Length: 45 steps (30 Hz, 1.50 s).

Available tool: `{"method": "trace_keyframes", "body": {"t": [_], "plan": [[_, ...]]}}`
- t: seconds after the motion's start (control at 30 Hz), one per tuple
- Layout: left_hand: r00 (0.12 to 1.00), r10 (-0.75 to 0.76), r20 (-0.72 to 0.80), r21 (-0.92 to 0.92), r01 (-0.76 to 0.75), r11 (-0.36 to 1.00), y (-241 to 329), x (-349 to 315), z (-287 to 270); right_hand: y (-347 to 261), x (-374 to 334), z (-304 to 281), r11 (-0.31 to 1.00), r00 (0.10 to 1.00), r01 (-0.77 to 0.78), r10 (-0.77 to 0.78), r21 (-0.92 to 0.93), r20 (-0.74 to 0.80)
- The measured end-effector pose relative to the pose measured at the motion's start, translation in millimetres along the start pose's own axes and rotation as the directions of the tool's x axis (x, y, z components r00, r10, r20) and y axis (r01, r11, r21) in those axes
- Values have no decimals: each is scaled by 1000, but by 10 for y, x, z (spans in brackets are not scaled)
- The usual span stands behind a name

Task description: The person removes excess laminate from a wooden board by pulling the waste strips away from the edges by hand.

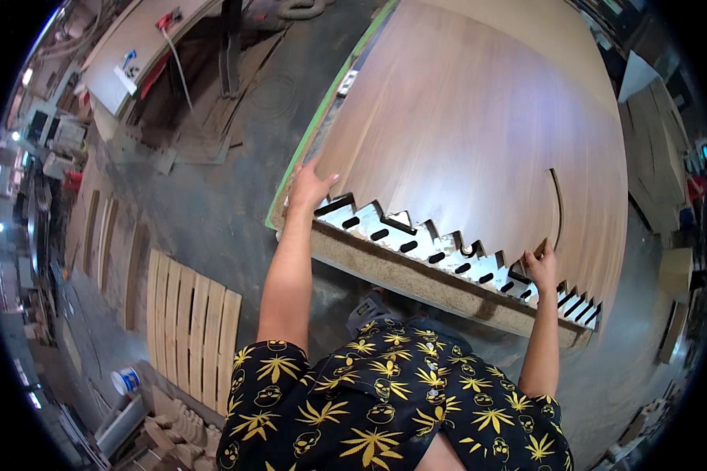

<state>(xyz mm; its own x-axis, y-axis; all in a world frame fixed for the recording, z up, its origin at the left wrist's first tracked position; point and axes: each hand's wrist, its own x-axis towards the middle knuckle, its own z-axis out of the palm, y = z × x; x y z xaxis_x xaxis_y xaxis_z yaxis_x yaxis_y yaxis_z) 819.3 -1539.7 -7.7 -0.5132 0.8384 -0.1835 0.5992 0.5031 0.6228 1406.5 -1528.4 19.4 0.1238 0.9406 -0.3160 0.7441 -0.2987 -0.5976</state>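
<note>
In front of me lies a large wood-grain panel, its near edge cut into sawtooth notches. My left hand rests at the panel's left near corner, thumb and fingers spread. My right hand is over the notched edge towards the right, its fingers pinched together. From those fingers a thin dark curved strip runs up across the panel and seems to be held at its lower end. Below the teeth is a white slotted surface with a row of short black slots. What lies under my right fingers is hidden.
A dusty ledge runs along the near side. Wooden slats lie on the floor at the left, near a white-and-blue bucket. A workbench stands at the far left. Stacked boards are at the right.
</note>
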Motion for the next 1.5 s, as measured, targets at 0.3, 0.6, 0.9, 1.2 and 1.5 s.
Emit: {"method": "trace_keyframes", "body": {"t": [0.3,0.6,0.9,1.2,1.5], "plan": [[1000,-29,-11,54,30,998,52,58,43,125,-47,98,980,960,199,-190,20,-208],[999,-27,42,-57,29,998,37,15,-121,9,154,164,993,983,43,-24,105,-180],[979,105,176,-103,-88,991,-57,-169,-335,263,672,243,966,909,-236,257,101,-328],[905,324,277,81,-358,930,-301,47,-589,-50,687,282,886,842,-434,464,166,-275],[889,396,230,142,-433,890,-364,170,-538,259,914,65,756,763,-636,646,153,-19]]}}
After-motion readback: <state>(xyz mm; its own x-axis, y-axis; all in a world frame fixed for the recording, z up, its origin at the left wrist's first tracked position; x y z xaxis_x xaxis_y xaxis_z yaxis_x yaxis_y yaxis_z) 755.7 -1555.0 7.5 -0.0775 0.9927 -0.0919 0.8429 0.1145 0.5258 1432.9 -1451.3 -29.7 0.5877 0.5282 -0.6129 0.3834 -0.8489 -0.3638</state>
